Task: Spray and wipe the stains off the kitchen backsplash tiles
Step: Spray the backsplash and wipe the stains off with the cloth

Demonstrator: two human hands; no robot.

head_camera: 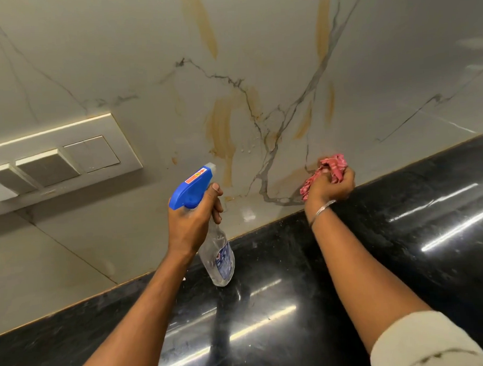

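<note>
1. A switch panel (62,160) sits on the backsplash tiles (119,63).
2. Our left grip (192,218) curls round the spray bottle (192,189), nozzle facing the yellowish stains (220,128).
3. Our right grip (331,185) clutches a red cloth (332,166) against the tiles, just above the black bench (376,246).

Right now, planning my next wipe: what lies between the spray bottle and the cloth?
Head view: only backsplash tile, with brown stain streaks and grey veins.

Home kitchen: black stone counter (349,261), marble-look backsplash tiles (119,63), switch panel (67,157)
</note>
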